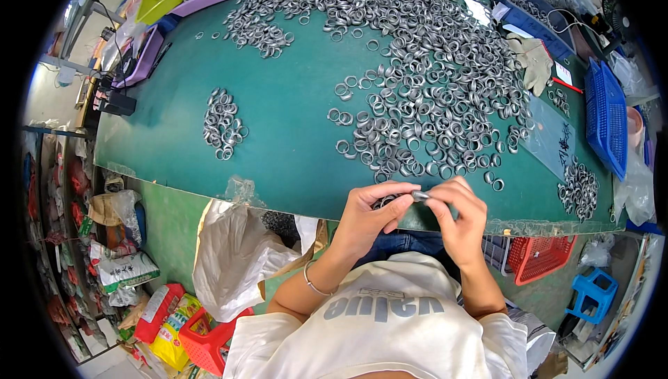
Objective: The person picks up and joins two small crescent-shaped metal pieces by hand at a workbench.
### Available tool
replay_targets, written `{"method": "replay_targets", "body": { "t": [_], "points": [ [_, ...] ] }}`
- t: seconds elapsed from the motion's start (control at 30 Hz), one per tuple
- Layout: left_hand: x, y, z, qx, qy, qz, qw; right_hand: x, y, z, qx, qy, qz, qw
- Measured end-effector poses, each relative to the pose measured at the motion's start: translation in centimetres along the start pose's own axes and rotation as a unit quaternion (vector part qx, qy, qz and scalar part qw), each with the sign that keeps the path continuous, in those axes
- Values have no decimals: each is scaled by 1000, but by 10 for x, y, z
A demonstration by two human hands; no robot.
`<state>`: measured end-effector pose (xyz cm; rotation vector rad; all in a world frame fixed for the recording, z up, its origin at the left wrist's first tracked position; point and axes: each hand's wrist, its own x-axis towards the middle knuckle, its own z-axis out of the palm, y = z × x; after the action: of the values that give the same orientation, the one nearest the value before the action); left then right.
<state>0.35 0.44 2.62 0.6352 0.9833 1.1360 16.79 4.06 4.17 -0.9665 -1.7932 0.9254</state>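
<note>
At the table's near edge my left hand (370, 217) is curled around several grey metal rings, partly hidden by the fingers. A single metal ring (419, 196) sits between the fingertips of both hands, pinched by my right hand (460, 216). Beyond the hands spreads a large heap of the same kind of rings (431, 93), a few loose ones lying close to my right hand. A small separate pile of rings (223, 123) lies to the left, and another small pile (578, 189) lies at the right near the edge.
The green table (278, 114) has a taped near edge. At right stand a blue basket (605, 118) and a blue bin (532, 20), with a work glove (534, 64) nearby. A lined open sack (236, 257) stands below on the left, and a red crate (539, 257) below right.
</note>
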Motion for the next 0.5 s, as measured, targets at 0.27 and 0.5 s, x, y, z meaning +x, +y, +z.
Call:
{"method": "replay_targets", "body": {
  "t": [0.27, 0.5],
  "points": [
    [-2, 3, 0, -47, -14, -28, 998, 4, -4, -2, -275, -23, -226, 934],
    [-1, -2, -4, -127, -23, -38, 991, 5, 8, 1, -70, 20, -83, 994]
  ]
}}
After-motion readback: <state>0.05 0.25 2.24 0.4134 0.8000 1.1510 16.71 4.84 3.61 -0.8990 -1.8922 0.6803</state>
